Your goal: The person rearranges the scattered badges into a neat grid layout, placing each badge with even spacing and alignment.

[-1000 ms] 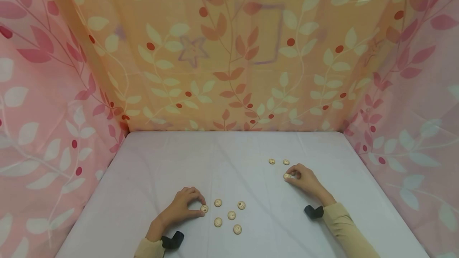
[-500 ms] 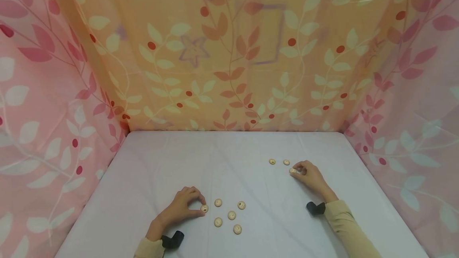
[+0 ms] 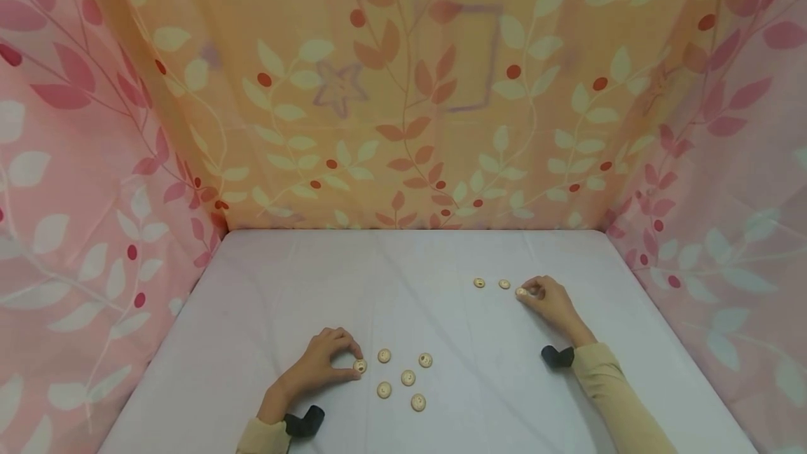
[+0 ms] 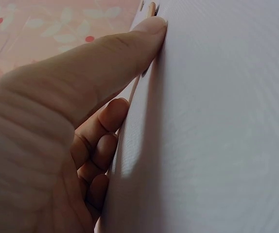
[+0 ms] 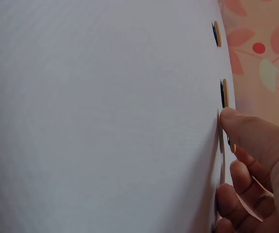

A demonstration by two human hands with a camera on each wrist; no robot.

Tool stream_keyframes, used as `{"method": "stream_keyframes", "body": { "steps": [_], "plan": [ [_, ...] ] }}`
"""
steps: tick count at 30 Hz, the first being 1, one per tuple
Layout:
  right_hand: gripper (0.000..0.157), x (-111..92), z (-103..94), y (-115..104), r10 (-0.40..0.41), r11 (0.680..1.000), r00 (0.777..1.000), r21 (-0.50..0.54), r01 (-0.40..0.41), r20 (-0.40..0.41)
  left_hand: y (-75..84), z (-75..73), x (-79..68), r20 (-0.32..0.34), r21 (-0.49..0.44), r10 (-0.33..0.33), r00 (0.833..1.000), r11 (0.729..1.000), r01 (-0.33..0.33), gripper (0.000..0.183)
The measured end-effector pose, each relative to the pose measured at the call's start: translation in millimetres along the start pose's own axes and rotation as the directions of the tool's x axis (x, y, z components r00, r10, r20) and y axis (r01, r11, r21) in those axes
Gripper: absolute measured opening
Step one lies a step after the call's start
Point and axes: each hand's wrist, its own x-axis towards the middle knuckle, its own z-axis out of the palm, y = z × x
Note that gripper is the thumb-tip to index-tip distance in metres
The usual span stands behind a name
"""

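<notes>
My right hand (image 3: 551,301) pinches a small round wooden disc (image 3: 521,292) between thumb and forefinger, low over the far right part of the table. Two similar discs lie just left of it, the nearer one (image 3: 504,284) and a farther one (image 3: 479,283). In the right wrist view the thumb (image 5: 249,128) partly hides the pinched disc (image 5: 233,145). At front left, my left hand (image 3: 318,363) has thumb and forefinger on opposite edges of another marked disc (image 3: 360,366) on the table. The left wrist view shows that thumb (image 4: 115,58) against the cloth.
Several more wooden discs lie loosely grouped right of my left hand, one in their middle (image 3: 408,377). White cloth covers the table (image 3: 302,279). A floral curtain (image 3: 403,90) stands behind it, with pink ones at both sides. Each wrist wears a black device (image 3: 305,422).
My right hand has carried its disc back and to the right, up to the end of the row of two. The left hand and the other discs stay put.
</notes>
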Motion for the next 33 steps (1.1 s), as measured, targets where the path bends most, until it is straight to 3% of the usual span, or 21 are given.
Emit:
{"method": "stream_keyframes", "body": {
  "steps": [18, 33],
  "plan": [
    [0.031, 12, -8.3, 6, 0.097, 0.994, 0.995, 0.042, -0.096, -0.021, -1.0, 0.0, 0.3, 0.013, -0.011, -0.015, 1.000, 1.000, 0.015, 0.027],
    [0.029, 17, -5.7, 14, 0.096, 0.994, 0.994, 0.062, -0.094, -0.041, -2.5, 1.4, -0.3, 0.002, -0.002, -0.006, 1.000, 1.000, 0.006, 0.027]
  ]
}}
